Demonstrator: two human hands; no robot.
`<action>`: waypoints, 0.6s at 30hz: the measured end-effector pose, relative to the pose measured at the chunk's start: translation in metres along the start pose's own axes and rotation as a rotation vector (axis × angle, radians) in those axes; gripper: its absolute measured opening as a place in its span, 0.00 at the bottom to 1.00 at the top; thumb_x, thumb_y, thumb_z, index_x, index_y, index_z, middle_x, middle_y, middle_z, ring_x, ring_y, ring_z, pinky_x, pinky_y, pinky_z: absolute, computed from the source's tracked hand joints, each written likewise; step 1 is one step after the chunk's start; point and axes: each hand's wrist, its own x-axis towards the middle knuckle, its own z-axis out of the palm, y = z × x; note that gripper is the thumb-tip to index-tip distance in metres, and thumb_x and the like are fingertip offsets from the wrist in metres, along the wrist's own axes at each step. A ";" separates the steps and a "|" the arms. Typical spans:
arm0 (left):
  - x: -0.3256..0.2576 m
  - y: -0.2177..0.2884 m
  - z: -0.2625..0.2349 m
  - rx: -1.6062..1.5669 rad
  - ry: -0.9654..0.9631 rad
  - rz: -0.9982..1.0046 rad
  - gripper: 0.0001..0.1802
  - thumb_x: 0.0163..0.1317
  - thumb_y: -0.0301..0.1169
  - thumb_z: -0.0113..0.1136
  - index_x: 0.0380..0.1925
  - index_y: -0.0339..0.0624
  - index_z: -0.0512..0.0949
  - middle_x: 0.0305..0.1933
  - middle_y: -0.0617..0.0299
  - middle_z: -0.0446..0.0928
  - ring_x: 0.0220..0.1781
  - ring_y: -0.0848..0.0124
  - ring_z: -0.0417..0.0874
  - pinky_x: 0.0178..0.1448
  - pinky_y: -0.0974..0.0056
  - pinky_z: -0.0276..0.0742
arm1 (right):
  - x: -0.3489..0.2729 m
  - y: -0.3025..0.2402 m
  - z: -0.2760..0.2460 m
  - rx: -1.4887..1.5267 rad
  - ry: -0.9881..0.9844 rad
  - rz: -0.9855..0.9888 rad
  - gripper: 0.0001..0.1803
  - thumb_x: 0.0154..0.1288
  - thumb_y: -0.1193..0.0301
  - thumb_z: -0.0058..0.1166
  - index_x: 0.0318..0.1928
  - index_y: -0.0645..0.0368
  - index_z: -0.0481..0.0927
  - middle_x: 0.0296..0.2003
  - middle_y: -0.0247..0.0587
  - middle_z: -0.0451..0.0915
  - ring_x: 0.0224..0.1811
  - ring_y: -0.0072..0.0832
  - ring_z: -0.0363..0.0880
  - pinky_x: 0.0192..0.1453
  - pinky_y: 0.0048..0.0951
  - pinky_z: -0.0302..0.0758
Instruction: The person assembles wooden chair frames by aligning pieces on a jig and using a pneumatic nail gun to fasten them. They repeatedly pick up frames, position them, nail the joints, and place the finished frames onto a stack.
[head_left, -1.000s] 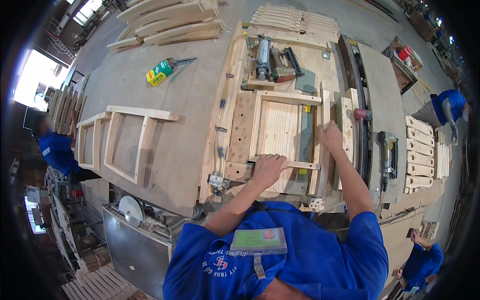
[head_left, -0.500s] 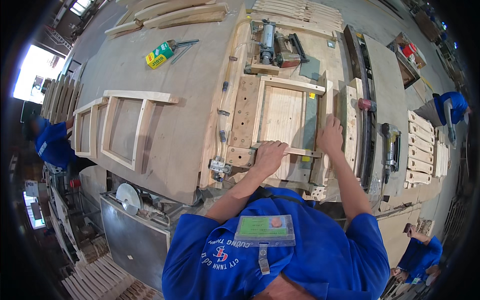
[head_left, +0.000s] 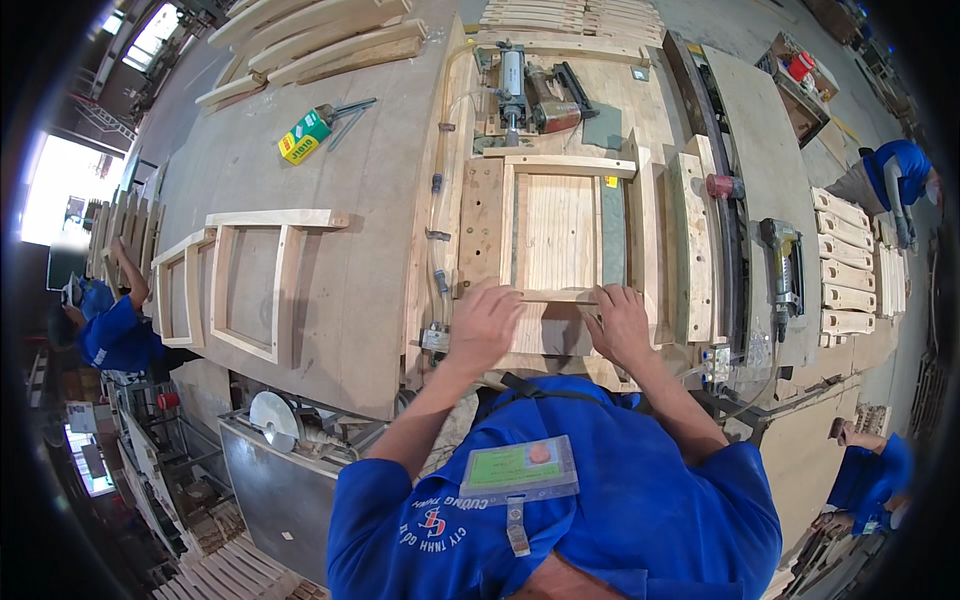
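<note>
A pale wooden frame (head_left: pixel 570 166) lies in a jig on the workbench (head_left: pixel 380 200), with a plank panel (head_left: pixel 560 232) inside it. Its near rail (head_left: pixel 560 296) runs crosswise just in front of me. My left hand (head_left: pixel 487 322) lies over the left end of that rail, fingers curled onto it. My right hand (head_left: pixel 620 322) covers the right end in the same way. Both hands press down on the rail, and the part of it under them is hidden.
Finished frames (head_left: pixel 250 290) lie at the left, a yellow-green box (head_left: pixel 305 135) and planks (head_left: pixel 320 45) beyond. A pneumatic tool (head_left: pixel 530 90) sits behind the jig, a nail gun (head_left: pixel 785 265) to the right beside stacked curved pieces (head_left: pixel 845 270). Co-workers in blue stand left (head_left: pixel 110 325) and right (head_left: pixel 895 170).
My right hand has come down from the frame's right side piece to the near rail. My left hand has stayed on that rail, shifting slightly left.
</note>
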 end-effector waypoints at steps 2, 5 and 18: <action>0.020 0.022 0.016 -0.128 0.041 -0.023 0.07 0.64 0.27 0.69 0.41 0.40 0.84 0.44 0.59 0.85 0.53 0.56 0.85 0.61 0.54 0.81 | -0.007 0.003 -0.005 0.075 0.051 -0.001 0.26 0.63 0.69 0.69 0.60 0.65 0.79 0.55 0.52 0.79 0.61 0.53 0.76 0.67 0.51 0.71; 0.039 0.045 0.039 -0.283 0.025 -0.045 0.05 0.64 0.27 0.69 0.38 0.40 0.83 0.42 0.59 0.85 0.50 0.57 0.85 0.58 0.54 0.82 | -0.042 0.004 -0.029 0.093 0.162 0.137 0.26 0.64 0.71 0.67 0.61 0.66 0.79 0.59 0.55 0.79 0.63 0.56 0.75 0.69 0.52 0.72; 0.057 0.025 0.125 -0.342 -0.256 -0.243 0.14 0.74 0.38 0.58 0.38 0.39 0.86 0.39 0.50 0.86 0.46 0.50 0.85 0.57 0.48 0.80 | -0.126 0.078 -0.100 -0.498 0.473 0.489 0.29 0.76 0.68 0.56 0.73 0.63 0.71 0.69 0.62 0.72 0.74 0.59 0.67 0.78 0.58 0.63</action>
